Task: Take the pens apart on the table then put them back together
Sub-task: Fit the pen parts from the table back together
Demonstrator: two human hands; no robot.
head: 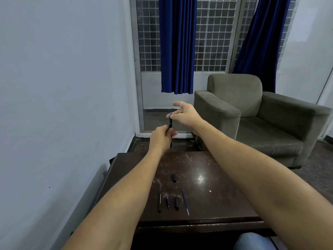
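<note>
Done: parts [168, 202] lie by counter's [225, 199] front edge.
Hands: left hand [161, 138] grips pen [170, 122]; right hand [186, 113], loose, touches its tip.
Left: likely rebuilding both.

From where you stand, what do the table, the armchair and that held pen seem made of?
Table: dark wood or laminate, glossy; it mirrors light and shows pale scratches. Armchair: matte grey-green fabric, no shine. Pen: likely black plastic with a blue tip; too small to be sure.

A grey-green armchair [252, 112] stands on the dark floor [317, 165] before a grilled window [210, 42] hung with two blue curtains [177, 46], beside a pale wall [63, 87].
</note>
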